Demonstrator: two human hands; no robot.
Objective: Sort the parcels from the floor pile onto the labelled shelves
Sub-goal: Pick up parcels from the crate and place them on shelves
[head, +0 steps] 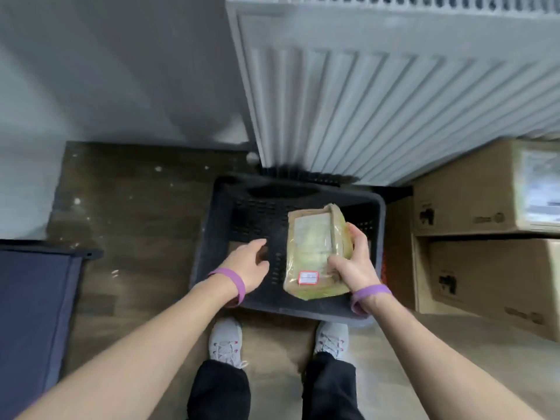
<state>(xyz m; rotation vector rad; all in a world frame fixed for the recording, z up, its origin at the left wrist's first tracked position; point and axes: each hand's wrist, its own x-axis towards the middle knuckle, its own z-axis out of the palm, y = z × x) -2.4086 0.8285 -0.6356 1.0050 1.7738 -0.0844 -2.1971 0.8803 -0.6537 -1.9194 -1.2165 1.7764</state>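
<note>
Parcel (315, 253) sat centre frame, above dark crate (218, 225), gripped along its right edge by right hand (354, 265). Left hand (250, 265) hovered just left, fingers relaxed, holding nothing.

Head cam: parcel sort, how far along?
Done: nothing confirmable; no shelves in view. In hand: the right hand grips a yellowish tape-wrapped parcel with a white label above the dark perforated plastic basket; the open left hand reaches into that basket. Left: this parcel is not yet shelved, and two brown cardboard boxes sit stacked on the floor to the right; whether they belong to the pile is unclear.
</note>
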